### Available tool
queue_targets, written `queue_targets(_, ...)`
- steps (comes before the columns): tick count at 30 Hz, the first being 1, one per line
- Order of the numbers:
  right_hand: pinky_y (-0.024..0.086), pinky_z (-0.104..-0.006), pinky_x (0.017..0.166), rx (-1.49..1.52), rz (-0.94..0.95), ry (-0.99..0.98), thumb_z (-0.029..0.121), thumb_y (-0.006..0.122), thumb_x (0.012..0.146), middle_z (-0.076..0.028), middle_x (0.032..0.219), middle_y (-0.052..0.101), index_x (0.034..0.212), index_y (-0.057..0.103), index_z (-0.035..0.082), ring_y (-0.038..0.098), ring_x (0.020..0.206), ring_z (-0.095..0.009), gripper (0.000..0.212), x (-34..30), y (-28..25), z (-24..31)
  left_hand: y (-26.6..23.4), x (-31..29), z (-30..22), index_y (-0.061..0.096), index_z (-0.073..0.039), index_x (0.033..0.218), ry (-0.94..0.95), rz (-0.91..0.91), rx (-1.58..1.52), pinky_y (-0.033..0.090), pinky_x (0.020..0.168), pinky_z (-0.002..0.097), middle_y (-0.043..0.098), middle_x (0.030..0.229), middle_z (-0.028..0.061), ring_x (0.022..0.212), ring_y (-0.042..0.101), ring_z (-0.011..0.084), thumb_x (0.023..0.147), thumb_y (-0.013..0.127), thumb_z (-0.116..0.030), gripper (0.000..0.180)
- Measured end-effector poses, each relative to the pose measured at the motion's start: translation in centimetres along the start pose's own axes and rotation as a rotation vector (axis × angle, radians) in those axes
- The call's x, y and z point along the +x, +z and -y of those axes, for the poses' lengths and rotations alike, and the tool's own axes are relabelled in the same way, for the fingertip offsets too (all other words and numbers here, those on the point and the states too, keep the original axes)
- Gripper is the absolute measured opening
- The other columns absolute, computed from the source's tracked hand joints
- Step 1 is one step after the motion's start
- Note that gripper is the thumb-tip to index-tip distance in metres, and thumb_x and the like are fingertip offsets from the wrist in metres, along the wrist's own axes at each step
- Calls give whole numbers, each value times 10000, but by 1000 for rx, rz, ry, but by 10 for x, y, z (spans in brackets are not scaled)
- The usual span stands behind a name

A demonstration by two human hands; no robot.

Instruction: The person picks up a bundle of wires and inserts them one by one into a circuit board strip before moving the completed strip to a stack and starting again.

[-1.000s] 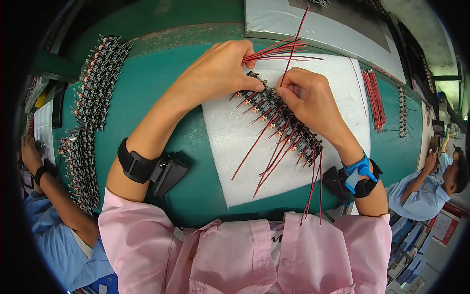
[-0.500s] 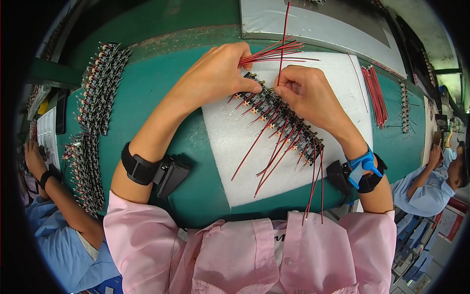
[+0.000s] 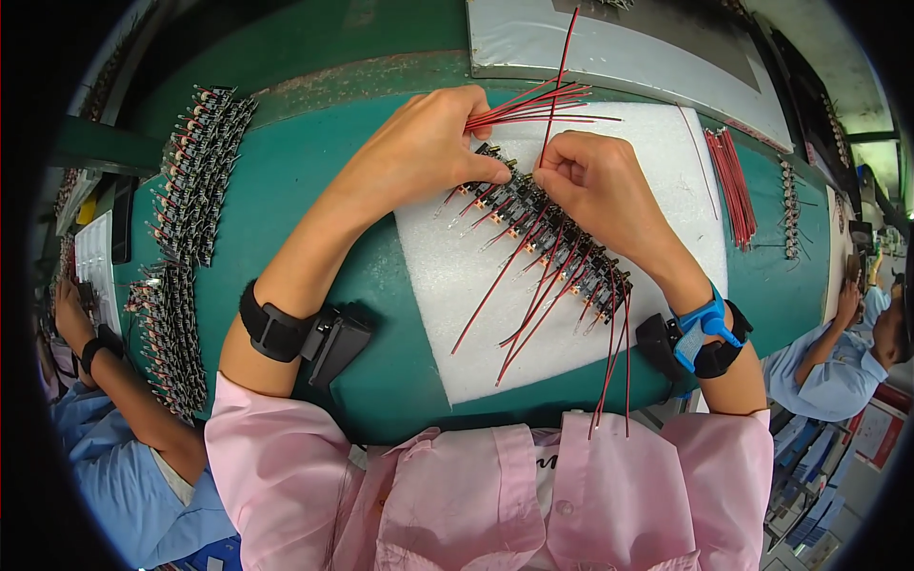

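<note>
A slanting row of small black circuit boards lies on a white foam sheet, with red-and-black wires trailing from several of them toward me. My left hand is closed round a bundle of red-and-black wires whose ends fan out to the right. Its thumb rests at the far end of the row. Between the thumb and fingers of my right hand is pinched a single red-and-black wire, which stands up over the boards. Its lower end is hidden by the fingers.
Stacked rows of similar boards occupy the left of the green table. To the right lie a pile of red wires and a short strip of boards. A metal-edged box borders the back. Co-workers sit on both sides.
The upright wire's top has tilted slightly to the right. Both hands keep their holds and stay nearly in place.
</note>
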State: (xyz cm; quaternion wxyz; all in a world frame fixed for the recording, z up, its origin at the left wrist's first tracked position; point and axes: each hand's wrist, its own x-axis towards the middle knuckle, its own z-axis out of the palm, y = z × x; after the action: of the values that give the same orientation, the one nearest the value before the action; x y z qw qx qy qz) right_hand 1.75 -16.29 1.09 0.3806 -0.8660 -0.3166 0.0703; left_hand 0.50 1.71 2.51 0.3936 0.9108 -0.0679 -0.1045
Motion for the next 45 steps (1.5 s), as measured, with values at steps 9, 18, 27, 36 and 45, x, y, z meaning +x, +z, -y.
queue_targets(9,357,-233,460,-30,-57,-69,-9,573,683,-55,572,469,656,494,-36,413,494,-107,88,-3,4,2,5,1,10,433,-18,680,48,-31,-42,296,443,256,385,540,5,500,359,93,553,732,-160,354)
queue_targets(18,376,-249,469,-96,-28,-128,-30,575,660,-80,584,478,660,494,-45,449,503,-148,83,-2,2,5,-2,6,18,488,3,699,78,2,-134,359,500,292,479,580,66,540,465,170,598,705,-227,331)
queue_targets(27,397,-282,498,-89,51,-112,-36,576,657,-104,631,514,704,543,-43,481,520,-187,58,-4,-4,7,-14,15,36,469,-36,792,-17,-197,-1145,252,401,186,338,546,-41,451,271,38,867,426,-286,265)
queue_targets(36,409,-330,540,-542,76,-277,-77,522,637,-135,709,541,777,568,-30,525,632,-294,154,-18,-2,27,-8,16,32,485,-19,814,4,-133,-1271,328,432,221,408,608,-10,477,351,62,892,368,-265,283)
queue_targets(45,352,-240,448,125,-16,86,60,540,751,-57,585,535,726,569,-12,499,520,-122,81,10,-28,23,16,16,-23,521,-3,906,63,-98,-1289,449,584,253,555,778,50,679,548,139,891,352,-291,334)
